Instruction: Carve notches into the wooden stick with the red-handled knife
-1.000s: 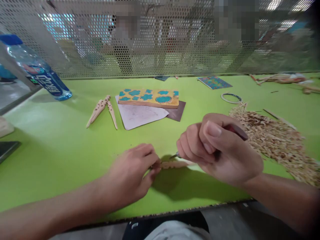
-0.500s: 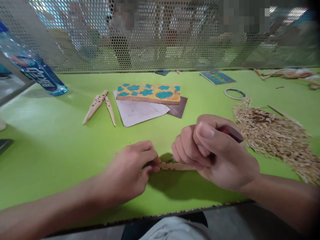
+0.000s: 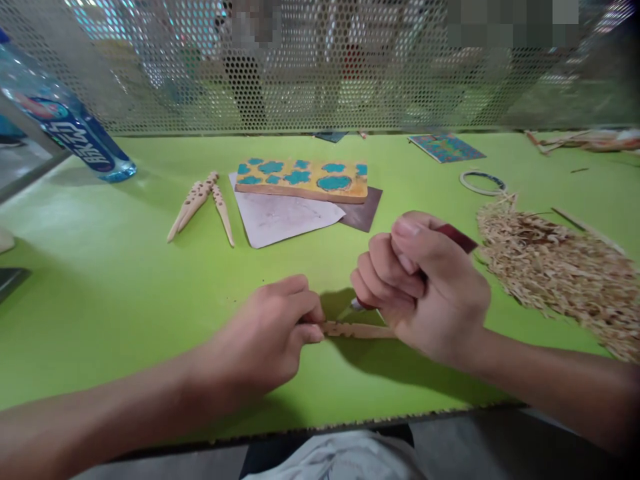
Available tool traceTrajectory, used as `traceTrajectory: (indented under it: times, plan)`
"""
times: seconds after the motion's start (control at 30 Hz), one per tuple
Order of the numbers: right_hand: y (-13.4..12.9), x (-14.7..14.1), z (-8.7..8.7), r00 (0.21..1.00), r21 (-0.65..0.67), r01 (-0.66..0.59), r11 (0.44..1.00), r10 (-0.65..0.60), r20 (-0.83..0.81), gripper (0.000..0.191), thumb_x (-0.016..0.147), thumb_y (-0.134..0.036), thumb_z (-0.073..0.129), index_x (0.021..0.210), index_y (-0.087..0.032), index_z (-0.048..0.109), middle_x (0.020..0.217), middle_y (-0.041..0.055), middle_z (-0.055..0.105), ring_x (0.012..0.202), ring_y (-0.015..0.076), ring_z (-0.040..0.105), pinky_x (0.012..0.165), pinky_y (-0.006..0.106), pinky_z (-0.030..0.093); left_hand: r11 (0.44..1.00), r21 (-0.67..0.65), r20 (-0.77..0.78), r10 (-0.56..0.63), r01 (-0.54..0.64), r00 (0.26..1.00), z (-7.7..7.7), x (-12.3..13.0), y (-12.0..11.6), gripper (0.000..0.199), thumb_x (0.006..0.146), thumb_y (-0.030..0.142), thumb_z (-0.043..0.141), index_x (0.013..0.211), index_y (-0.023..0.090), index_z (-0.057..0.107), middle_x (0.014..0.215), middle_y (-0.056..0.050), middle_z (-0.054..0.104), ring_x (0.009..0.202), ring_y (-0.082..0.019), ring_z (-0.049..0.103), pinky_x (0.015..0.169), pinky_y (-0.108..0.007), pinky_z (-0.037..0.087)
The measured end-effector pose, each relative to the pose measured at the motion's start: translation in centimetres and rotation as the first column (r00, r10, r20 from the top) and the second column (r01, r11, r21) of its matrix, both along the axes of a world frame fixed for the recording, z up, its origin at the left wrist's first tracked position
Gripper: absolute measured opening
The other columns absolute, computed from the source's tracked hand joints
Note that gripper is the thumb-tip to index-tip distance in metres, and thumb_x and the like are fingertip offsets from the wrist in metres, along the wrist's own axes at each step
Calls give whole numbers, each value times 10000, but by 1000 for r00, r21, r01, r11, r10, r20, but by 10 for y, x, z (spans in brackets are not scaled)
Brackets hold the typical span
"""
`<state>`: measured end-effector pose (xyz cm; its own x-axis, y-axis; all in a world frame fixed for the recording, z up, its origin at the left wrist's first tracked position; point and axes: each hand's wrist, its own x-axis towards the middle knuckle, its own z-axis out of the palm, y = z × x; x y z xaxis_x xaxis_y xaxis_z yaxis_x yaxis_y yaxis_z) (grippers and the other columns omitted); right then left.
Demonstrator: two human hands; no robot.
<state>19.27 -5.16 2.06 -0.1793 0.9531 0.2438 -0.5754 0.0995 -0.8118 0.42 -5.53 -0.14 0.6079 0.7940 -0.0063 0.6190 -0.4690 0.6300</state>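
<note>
My left hand (image 3: 280, 327) pinches the left end of a notched wooden stick (image 3: 365, 330), which lies low over the green table. My right hand (image 3: 425, 287) is closed in a fist around the dark red handle of a carving knife (image 3: 456, 237). Its thin blade comes out below the fist and points down-left, with the tip at the notches near my left fingers. The stick's right end is hidden behind my right hand. Several similar carved sticks (image 3: 200, 200) with small notches lie farther back on the left.
A yellow board with teal patches (image 3: 300, 180) rests on white paper (image 3: 285, 220) and a dark sheet (image 3: 363, 213). Wood shavings (image 3: 560, 280) are heaped at right, beside a tape ring (image 3: 483, 183). A blue bottle (image 3: 70, 120) stands at left; a perforated screen (image 3: 320, 80) borders the back.
My right hand has tilted and risen slightly, so more of the knife's blade and of the notched stick shows. My left hand keeps its pinch. The whole view has shifted a little.
</note>
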Motion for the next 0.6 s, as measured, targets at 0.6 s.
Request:
traceTrajectory:
  times: [0.6]
  plan:
    - [11,-10,0,1000,-52,-19,998,20,10,461,876,-265,735,549,-224,413,447,-103,290,345,58,239,342,242,212,1000,4,22,15,-15,1000,-1,1,4,158,847,67,598,738,155,672,770,-21,644,694,-124,587,631,-241,430]
